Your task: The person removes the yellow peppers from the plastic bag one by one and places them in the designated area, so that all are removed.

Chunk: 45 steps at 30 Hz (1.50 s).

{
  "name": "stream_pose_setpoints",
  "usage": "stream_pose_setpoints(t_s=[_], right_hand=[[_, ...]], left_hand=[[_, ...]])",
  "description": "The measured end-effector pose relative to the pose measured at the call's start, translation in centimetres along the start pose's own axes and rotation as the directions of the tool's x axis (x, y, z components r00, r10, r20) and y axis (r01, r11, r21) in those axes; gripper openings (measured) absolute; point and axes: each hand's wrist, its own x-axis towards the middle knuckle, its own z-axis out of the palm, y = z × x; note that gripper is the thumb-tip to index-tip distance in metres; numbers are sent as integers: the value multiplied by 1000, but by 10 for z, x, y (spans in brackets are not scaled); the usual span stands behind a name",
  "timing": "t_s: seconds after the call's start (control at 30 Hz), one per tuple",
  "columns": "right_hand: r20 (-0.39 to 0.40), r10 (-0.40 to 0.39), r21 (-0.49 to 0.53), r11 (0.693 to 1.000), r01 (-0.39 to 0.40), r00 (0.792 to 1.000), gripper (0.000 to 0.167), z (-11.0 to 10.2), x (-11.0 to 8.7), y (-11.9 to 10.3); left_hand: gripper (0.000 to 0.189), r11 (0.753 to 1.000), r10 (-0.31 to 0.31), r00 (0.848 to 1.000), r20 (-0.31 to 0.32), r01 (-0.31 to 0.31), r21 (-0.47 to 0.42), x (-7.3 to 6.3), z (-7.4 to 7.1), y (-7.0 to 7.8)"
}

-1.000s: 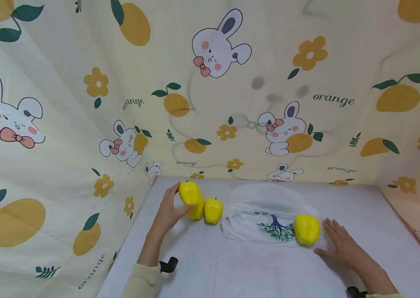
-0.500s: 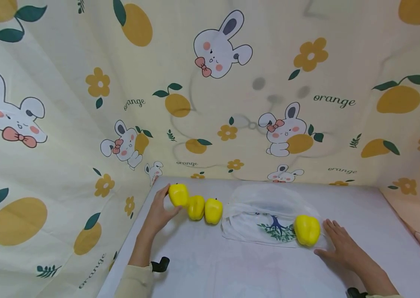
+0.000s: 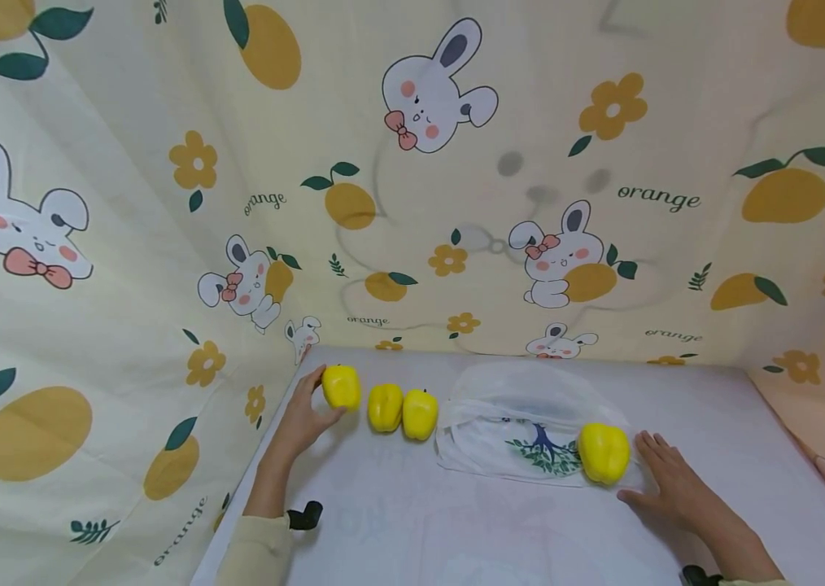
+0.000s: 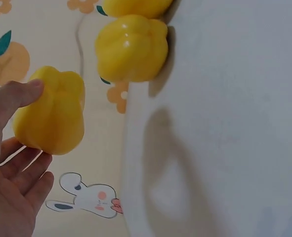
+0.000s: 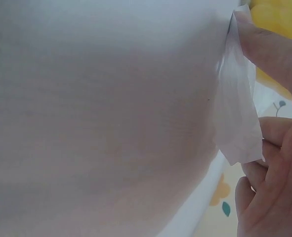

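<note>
With thumb and fingertips, my left hand (image 3: 303,421) grips a yellow bell pepper (image 3: 342,387) at the far left of the table. In the left wrist view this bell pepper (image 4: 54,116) hangs above the surface, apart from the others. A second bell pepper (image 3: 386,408) stands just right of it, touching a third bell pepper (image 3: 420,416). Another bell pepper (image 3: 604,453) rests on the right end of a thin white plastic bag (image 3: 478,448) with a tree print. My right hand (image 3: 669,480), fingers extended, lies beside the bag's edge (image 5: 237,106).
A white-covered table (image 3: 500,529) spreads beneath everything. Behind and to the sides hangs a cream curtain (image 3: 398,244) printed with rabbits, oranges and flowers. A black strap piece (image 3: 306,515) sticks out from the left wrist.
My left hand has carried its bell pepper leftward and slightly down, away from the two standing ones, opening a gap. My right hand and the bag have stayed put.
</note>
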Motion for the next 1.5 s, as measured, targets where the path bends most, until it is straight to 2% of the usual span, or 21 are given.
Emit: stream_pose_setpoints(t_s=[0.33,0.6,0.83,0.97,1.27,1.5], right_hand=[[1,3,-1,1000,-3,1000,127,1,-1,1],[3,10,8,1000,-10,1000,127,1,-1,0],[25,18,10,1000,-19,1000,127,0,0,1],[26,22,0,1000,-22,999,127,-1,1,0],[4,7,-3,1000,-7,1000,125,0,-1,0],[-1,4,5,1000,-4,1000,127,1,-2,2]], left_hand=[[92,998,-46,998,45,45,35,7,4,-18],[92,997,-68,993,93,64,42,8,8,-24],[92,998,-61,987,148,64,-14,10,13,-30],[92,997,-75,983,169,76,-1,13,15,-31],[92,995,-95,977,193,96,4,20,17,-31],[92,992,-120,970,210,123,-5,20,22,-37]])
